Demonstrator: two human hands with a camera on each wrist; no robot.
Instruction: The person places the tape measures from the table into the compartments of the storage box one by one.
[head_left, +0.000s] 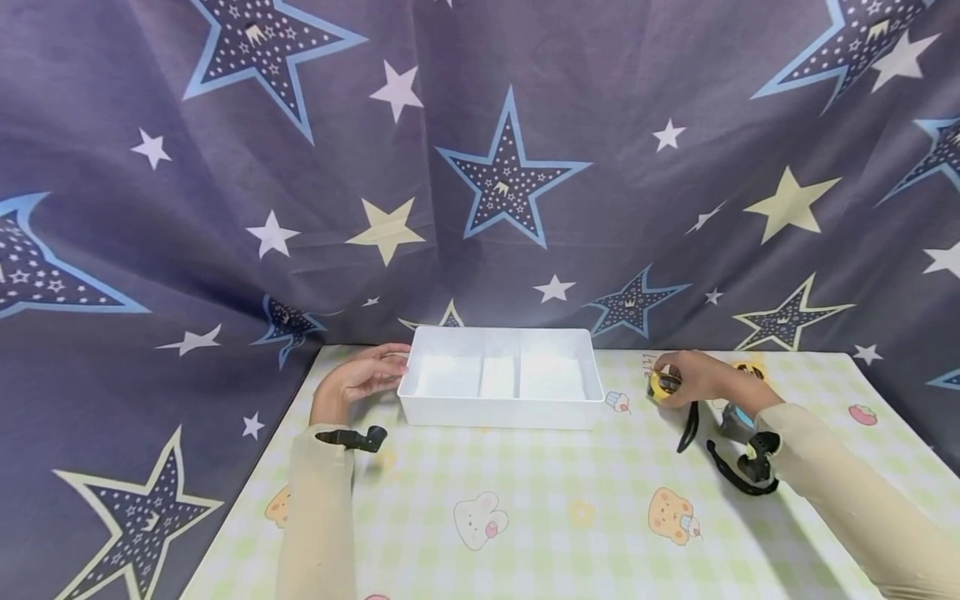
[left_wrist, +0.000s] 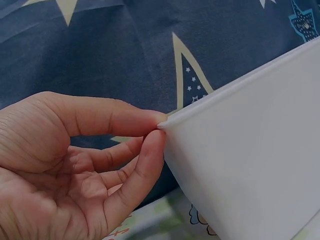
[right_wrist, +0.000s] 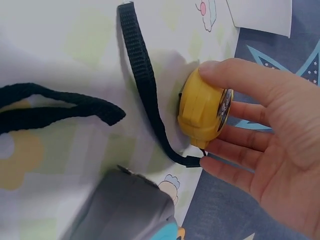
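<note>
A person's right hand [head_left: 693, 377] grips a yellow tape measure [right_wrist: 202, 110] on the checked tablecloth [head_left: 555, 500], thumb and fingers curled around its case, right of a white tray [head_left: 501, 412]. The left hand [head_left: 360, 377] pinches the tray's left corner between thumb and forefinger.

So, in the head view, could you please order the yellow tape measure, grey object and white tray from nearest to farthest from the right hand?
1. Yellow tape measure: gripped in the right hand.
2. Grey object: by the wrist, on the person's side.
3. White tray: farther left, mid-table.
</note>
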